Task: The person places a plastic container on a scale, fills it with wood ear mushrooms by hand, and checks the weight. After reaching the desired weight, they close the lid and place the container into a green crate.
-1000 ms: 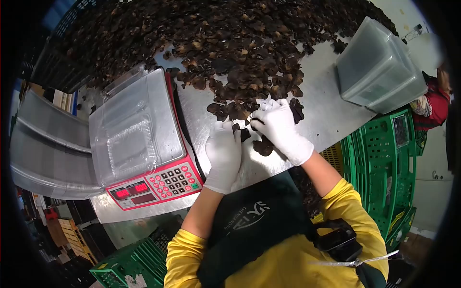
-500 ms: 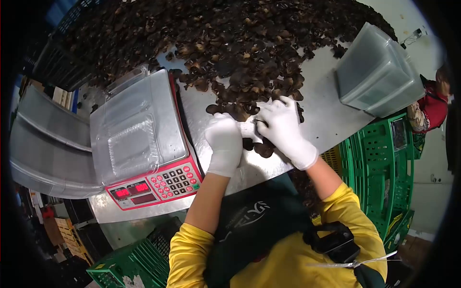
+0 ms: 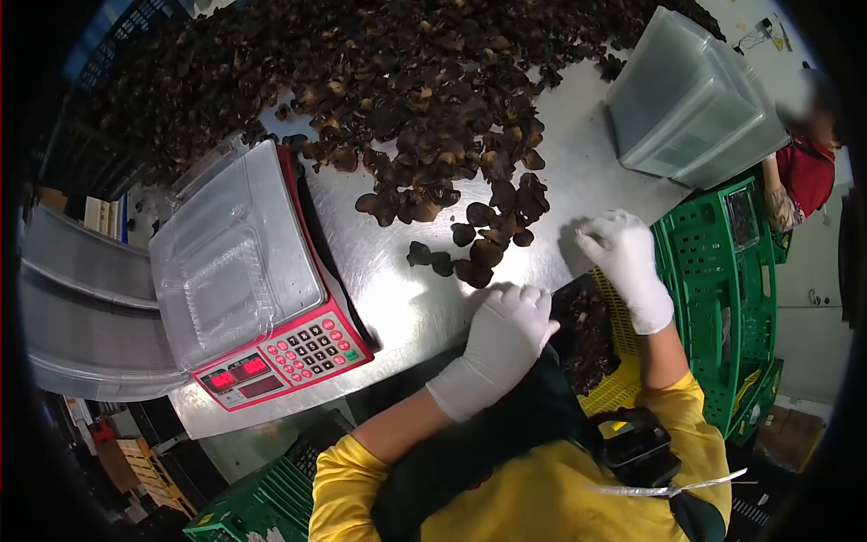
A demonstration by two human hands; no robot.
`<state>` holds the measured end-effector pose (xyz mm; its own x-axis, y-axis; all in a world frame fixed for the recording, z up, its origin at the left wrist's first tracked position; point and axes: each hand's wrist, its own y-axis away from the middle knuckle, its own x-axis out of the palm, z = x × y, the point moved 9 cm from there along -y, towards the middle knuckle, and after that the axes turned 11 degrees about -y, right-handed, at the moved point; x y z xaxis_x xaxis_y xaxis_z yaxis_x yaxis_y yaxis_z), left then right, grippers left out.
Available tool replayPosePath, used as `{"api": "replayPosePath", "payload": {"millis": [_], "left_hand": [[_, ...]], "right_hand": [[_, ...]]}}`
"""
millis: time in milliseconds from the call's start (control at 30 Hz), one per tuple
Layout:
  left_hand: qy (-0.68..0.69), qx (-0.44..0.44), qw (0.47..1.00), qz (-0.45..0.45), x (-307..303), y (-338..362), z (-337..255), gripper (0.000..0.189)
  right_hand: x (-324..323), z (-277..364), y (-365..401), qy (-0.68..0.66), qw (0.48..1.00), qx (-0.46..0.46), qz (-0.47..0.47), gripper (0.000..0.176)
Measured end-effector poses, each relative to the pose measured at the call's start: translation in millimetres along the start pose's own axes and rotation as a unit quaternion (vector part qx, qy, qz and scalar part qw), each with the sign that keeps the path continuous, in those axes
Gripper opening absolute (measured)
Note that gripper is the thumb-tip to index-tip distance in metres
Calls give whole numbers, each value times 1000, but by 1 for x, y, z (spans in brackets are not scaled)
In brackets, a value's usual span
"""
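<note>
Both hands wear white gloves. My left hand (image 3: 508,339) is at the table's front edge, its fingers curled under and the thumb out to the right; anything inside it is hidden. Farther right, by the table's right edge, my right hand (image 3: 623,248) is loosely closed, and its palm cannot be seen. Dark brown mushroom caps (image 3: 483,248) lie scattered just beyond my left hand, apart from both hands. A big heap of the same dried-looking caps (image 3: 397,99) spreads over the back of the metal table (image 3: 379,271). Below, between my hands, a yellow crate (image 3: 623,366) holds more dark pieces.
A red digital scale (image 3: 289,352) stands at left with a clear plastic container (image 3: 226,280) on it. Stacked clear tubs (image 3: 691,108) stand at the right. Green crates (image 3: 722,298) are beside the table, and another person's arm (image 3: 778,194) shows behind them.
Both hands have left the near edge of the heap. My left hand came back to the front edge, my right moved right. Several caps now lie loose where the hands were.
</note>
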<state>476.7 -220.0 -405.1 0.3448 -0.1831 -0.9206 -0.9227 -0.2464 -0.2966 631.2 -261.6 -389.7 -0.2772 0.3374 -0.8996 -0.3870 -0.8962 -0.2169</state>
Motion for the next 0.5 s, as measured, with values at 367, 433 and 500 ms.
{"api": "replayPosePath", "payload": {"millis": [367,433,500], "left_hand": [[-41,-216,974,-50,16,39,92,47],[-17,-209,976,-62,8,43,86,41],[1,-210,975,-74,0,43,88,39]], "right_hand": [[80,51,-11,-177,984,-35,-6,23],[78,50,-2,-180,982,-48,-19,22],[70,52,3,-178,981,-71,-41,20]]}}
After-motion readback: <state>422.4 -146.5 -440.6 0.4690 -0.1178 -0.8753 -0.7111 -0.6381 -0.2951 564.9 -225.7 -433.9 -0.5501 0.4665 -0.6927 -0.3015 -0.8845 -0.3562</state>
